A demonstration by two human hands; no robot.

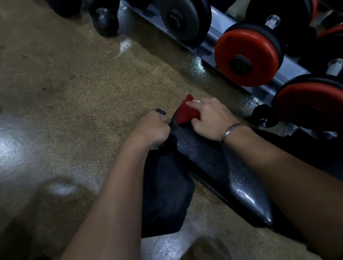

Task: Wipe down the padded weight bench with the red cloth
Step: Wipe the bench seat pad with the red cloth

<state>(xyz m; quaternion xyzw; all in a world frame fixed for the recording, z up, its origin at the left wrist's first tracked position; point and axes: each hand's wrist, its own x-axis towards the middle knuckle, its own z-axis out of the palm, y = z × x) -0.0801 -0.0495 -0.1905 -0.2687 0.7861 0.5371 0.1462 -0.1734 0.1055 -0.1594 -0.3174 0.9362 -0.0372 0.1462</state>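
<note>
The black padded weight bench (216,163) runs from the lower right toward the middle of the view. A red cloth (186,111) lies bunched at the bench's far end. My right hand (211,119) grips the cloth and presses it onto the pad; a metal bracelet sits on that wrist. My left hand (152,130) is curled around the bench's far left edge, beside a small black part that sticks out. A second black pad (164,189) lies lower, between my forearms.
A dumbbell rack (214,39) runs along the right, with black dumbbells (185,8) and red-faced dumbbells (249,57) close to the bench end. Kettlebells (105,21) stand on the floor at the top. Speckled brown floor (61,106) spreads to the left.
</note>
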